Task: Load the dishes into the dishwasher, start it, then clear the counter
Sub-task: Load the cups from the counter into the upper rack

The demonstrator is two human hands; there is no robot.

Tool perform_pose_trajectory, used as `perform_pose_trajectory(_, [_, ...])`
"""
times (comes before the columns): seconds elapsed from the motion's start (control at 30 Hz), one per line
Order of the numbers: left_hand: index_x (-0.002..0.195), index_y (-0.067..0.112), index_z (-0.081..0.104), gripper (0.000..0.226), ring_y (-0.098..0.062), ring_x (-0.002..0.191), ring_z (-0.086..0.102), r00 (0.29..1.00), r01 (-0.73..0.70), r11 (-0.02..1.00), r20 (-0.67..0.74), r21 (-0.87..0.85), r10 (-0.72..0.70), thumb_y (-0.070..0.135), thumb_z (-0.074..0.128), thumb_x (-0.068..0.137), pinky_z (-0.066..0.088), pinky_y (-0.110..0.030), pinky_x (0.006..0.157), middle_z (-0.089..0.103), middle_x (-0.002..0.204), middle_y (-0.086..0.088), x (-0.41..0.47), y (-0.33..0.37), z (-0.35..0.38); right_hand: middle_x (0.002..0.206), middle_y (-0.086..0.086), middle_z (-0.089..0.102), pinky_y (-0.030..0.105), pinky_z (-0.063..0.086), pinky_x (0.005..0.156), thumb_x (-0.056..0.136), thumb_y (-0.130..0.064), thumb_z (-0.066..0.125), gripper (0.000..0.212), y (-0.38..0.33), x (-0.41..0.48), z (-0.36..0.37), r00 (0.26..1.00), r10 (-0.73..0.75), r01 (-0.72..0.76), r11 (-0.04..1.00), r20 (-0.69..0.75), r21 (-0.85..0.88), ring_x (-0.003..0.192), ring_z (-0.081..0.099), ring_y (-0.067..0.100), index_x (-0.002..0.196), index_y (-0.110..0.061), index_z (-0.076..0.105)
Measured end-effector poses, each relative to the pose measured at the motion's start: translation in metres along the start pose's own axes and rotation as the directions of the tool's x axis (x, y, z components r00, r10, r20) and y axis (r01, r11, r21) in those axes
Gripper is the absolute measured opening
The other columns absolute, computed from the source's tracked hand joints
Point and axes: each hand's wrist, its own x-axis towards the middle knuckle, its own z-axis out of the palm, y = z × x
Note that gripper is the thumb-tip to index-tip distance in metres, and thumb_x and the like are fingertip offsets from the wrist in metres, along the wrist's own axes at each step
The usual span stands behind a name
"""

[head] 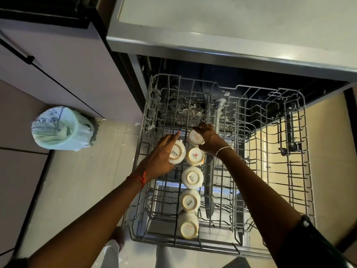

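Head view. The left hand (158, 157) grips the left cup (177, 154) and the right hand (209, 140) clasps the far cup (196, 137). Both cups sit upside down in the pulled-out rack (270, 171). There are six cups: five run near to far, the sixth just left. Bare rack lies right, nearer the right hand.

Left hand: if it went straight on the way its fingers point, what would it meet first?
Probably the far cup held by the right hand, just beyond the fingertips of the left hand, which holds the SISTA cup; rack wires lie lower, but depth is unclear.
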Motion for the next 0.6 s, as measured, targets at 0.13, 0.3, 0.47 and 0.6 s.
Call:
perform_pose_trajectory(0.13, [0.146, 0.012, 0.014, 0.095, -0.022, 0.130, 0.033, 1.000, -0.005, 1.000, -0.003, 0.012, 0.005, 0.008, 0.075, 0.073, 0.024, -0.020, 0.103, 0.036, 0.138, -0.013, -0.002, -0.001, 0.001, 0.150, 0.011, 0.020, 0.038, 0.021, 0.113, 0.082, 0.001, 0.058, 0.073, -0.001, 0.000, 0.001, 1.000, -0.001, 0.001, 1.000, 0.019, 0.001, 0.139, 0.011, 0.032, 0.145, -0.013, 0.024])
perform_pose_trajectory(0.3, [0.146, 0.009, 0.014, 0.096, -0.024, 0.130, 0.034, 1.000, -0.007, 1.000, -0.008, 0.007, 0.007, 0.008, 0.075, 0.072, 0.024, -0.021, 0.104, 0.037, 0.138, -0.014, -0.003, -0.001, 0.002, 0.151, 0.012, 0.015, 0.034, 0.019, 0.113, 0.079, 0.002, 0.061, 0.082, 0.000, 0.005, -0.004, 0.997, 0.032, -0.033, 0.999, 0.065, 0.017, 0.140, 0.009, 0.032, 0.146, -0.014, 0.017])
perform_pose_trajectory(0.47, [0.146, 0.011, 0.013, 0.096, -0.023, 0.131, 0.033, 1.000, 0.010, 1.000, 0.000, -0.016, -0.010, 0.010, 0.075, 0.073, 0.023, -0.020, 0.104, 0.036, 0.140, -0.014, -0.004, -0.001, 0.000, 0.154, 0.014, 0.005, 0.035, 0.013, 0.117, 0.080, -0.003, 0.062, 0.085, 0.001, 0.007, -0.008, 0.992, 0.083, -0.087, 0.996, 0.098, 0.037, 0.143, 0.002, 0.030, 0.147, -0.013, 0.011])
perform_pose_trajectory(0.6, [0.146, 0.010, 0.013, 0.097, -0.024, 0.130, 0.033, 1.000, 0.017, 0.999, -0.005, -0.032, -0.017, 0.011, 0.076, 0.073, 0.024, -0.021, 0.103, 0.037, 0.139, -0.015, -0.004, -0.003, 0.000, 0.152, 0.016, 0.014, 0.032, 0.011, 0.116, 0.083, -0.014, 0.062, 0.079, 0.001, 0.005, -0.012, 0.993, 0.070, -0.072, 0.997, 0.094, 0.021, 0.142, 0.007, 0.028, 0.146, -0.007, 0.015])
